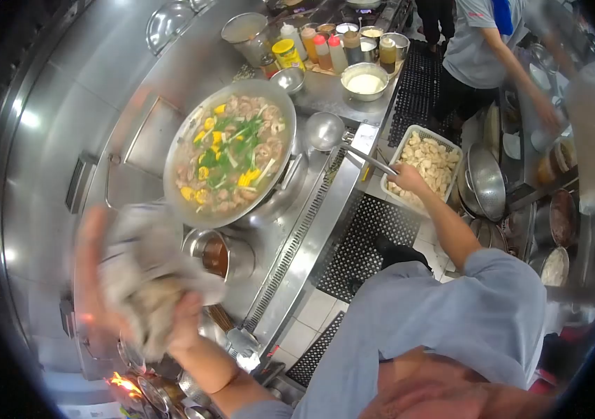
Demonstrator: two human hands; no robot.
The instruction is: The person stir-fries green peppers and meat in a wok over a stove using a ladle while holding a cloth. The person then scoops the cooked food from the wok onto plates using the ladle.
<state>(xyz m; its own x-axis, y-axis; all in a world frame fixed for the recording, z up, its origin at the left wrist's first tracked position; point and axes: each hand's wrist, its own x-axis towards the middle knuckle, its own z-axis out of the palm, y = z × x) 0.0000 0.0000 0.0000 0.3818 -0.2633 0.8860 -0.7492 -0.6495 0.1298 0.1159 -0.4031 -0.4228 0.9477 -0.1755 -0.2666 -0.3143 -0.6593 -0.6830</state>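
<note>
My right hand (409, 180) is closed around the handle of a steel ladle (325, 131), whose bowl hangs over the counter beside a large wok (290, 112). Broth, meat pieces, yellow corn chunks and green leaves (231, 153) fill the wok. My left hand (184, 327), smeared by motion, grips a bunched pale cloth (154, 262) near the wok's lower left side. Just behind the cloth stands a steel pot (238, 260) with reddish-brown liquid.
Sauce bottles (336, 52), a yellow can (288, 53) and a bowl of white liquid (365, 82) line the counter's back. A basket (388, 183) of pale pieces sits near my right hand. Flames (125, 384) burn lower left. A co-worker (479, 49) stands upper right.
</note>
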